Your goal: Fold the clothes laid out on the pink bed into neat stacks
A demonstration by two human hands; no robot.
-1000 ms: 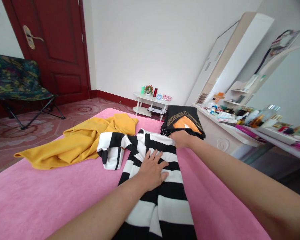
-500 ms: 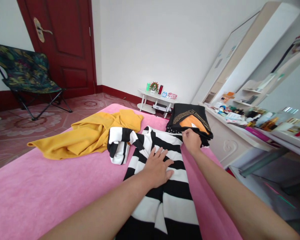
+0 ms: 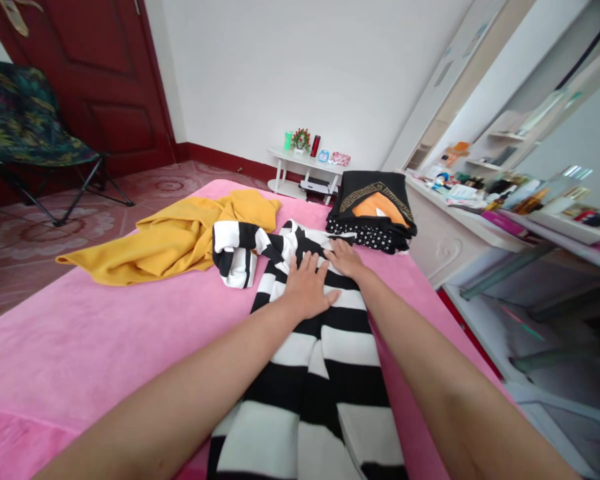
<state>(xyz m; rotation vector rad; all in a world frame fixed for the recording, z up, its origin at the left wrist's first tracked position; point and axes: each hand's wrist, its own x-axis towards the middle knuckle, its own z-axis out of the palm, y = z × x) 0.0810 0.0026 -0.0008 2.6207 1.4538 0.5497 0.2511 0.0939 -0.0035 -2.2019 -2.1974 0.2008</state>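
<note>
A black-and-white striped knit garment (image 3: pixel 350 337) lies lengthwise on the pink bed cover (image 3: pixel 145 340), its long body running toward me. One sleeve is bunched out to the left. My left hand (image 3: pixel 307 288) rests flat on the garment's upper part with its fingers spread. Just right of it and slightly farther off, my right hand (image 3: pixel 344 258) lies flat near the garment's right edge, fingers extended. Beyond my right hand is a stack of folded dark clothes (image 3: pixel 375 200), with a polka-dot piece below and an orange patch on top. A crumpled yellow garment (image 3: pixel 180 233) lies to the left.
At the right stands a dressing table (image 3: pixel 480 220) crowded with bottles and cosmetics. A small white table (image 3: pixel 305 159) with a plant stands by the far wall. Left of the bed are a folding chair (image 3: pixel 35 127) and a red door (image 3: pixel 95 80).
My right hand has let go at the garment's far right edge and come inward to lie flat on it. My left hand stays flat on the fabric. The view has shifted.
</note>
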